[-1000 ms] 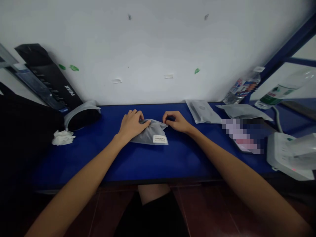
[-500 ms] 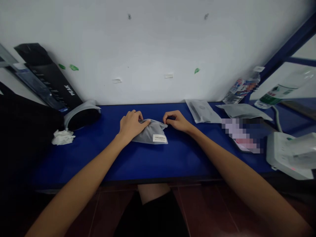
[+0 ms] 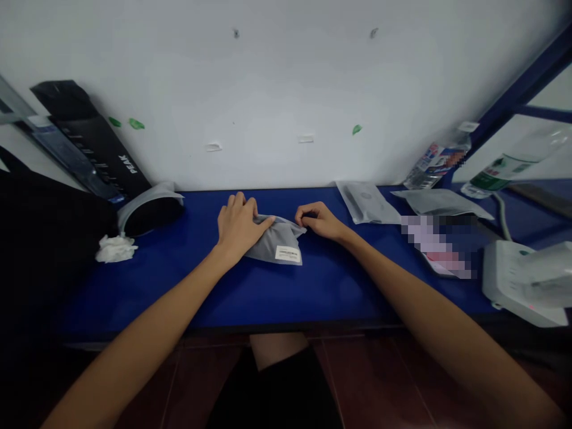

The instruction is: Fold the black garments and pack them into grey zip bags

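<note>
A frosted plastic bag with a white printed label lies on the blue table in front of me. Its contents are too dim to make out. My left hand grips the bag's left part, thumb on top and fingers over the far side. At the bag's upper right corner, my right hand is closed in a pinch on the edge, its fingers curled.
Two more frosted bags, a flat one and another, lie to the right. Beyond are bottles, a pixelated item and a white device. Crumpled tissue, a frosted bag with something black and a black PEAK box stand left.
The labelled lower right corner of the bag has shifted slightly down and tilted. My left hand has moved a little and its fingers have spread slightly; the right hand keeps its pinch.
</note>
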A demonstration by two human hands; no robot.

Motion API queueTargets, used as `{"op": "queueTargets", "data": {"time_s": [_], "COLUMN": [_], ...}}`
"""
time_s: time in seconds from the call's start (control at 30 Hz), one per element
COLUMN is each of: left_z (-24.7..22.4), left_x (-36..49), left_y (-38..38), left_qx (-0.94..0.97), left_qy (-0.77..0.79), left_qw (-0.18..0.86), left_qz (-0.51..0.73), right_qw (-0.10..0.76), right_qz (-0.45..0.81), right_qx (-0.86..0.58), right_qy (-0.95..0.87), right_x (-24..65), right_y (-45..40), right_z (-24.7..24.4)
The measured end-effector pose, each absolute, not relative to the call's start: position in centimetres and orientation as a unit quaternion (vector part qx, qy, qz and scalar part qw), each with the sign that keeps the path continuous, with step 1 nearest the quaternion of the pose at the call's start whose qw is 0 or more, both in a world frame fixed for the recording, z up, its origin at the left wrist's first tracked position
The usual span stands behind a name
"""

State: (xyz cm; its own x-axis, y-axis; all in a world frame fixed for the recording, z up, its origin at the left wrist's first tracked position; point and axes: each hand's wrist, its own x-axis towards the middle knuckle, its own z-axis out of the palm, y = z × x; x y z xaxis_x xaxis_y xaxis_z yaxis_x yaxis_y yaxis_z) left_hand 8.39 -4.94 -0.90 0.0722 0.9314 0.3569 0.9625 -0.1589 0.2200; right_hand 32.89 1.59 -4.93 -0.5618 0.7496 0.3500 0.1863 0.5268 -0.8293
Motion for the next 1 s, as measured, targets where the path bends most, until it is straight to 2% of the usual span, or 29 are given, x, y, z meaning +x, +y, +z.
{"op": "queueTargets", "data": {"time_s": [0.33, 0.5, 0.8, 1.0], "left_z": [-0.4, -0.3, 0.4, 1.2], "left_x": [10.3, 10.9, 9.2, 6.6], "left_y": [-6.8, -7.9, -7.0, -5.7], "left_qx": [-0.767, -0.787, -0.856, -0.881], "left_qy": [-0.621, -0.597, -0.51, -0.439], "left_qw": [0.092, 0.083, -0.003, -0.152], "left_qz": [-0.136, -0.13, -0.081, -0.093], "right_qw": [0.381, 0.409, 0.447, 0.421], "right_qz": [0.385, 0.362, 0.274, 0.278], "right_qx": [-0.315, -0.333, -0.357, -0.303], "right_qy": [-0.779, -0.769, -0.773, -0.808], "right_x": [33.0, 33.0, 33.1, 33.0], "right_y": [1.7, 2.0, 2.3, 1.7], "right_z": [-4.8, -5.2, -6.0, -5.9]}}
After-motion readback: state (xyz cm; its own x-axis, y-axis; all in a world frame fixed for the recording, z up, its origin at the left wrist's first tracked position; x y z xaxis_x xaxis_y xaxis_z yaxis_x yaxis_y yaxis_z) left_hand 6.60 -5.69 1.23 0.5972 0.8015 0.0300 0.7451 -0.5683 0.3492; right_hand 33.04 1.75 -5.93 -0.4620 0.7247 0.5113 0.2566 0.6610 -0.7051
